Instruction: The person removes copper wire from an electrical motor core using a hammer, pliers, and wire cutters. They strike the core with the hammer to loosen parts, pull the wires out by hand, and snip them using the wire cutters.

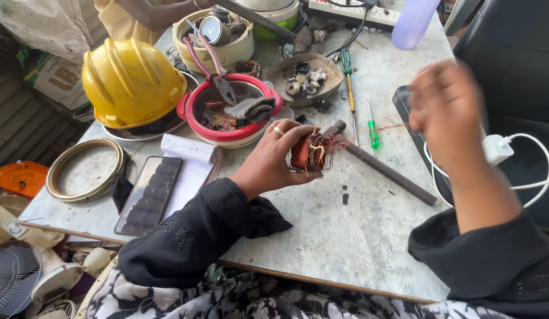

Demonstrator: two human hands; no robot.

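Mid-unwinding: the left hand (273,158) gripped the coil (310,152) on the desk (345,236); the blurred right hand (446,106), fingers apparently pinched, drew wire (388,126) away. Next needed a steady pull.

yellow hard hat (130,80), phone (149,195) — red bowl (227,134), green screwdriver (372,131)

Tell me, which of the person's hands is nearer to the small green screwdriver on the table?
Right. The right hand, blurred, is raised just to the right of the green screwdriver. The left hand grips a copper wire coil on the screwdriver's other side, a little farther off.
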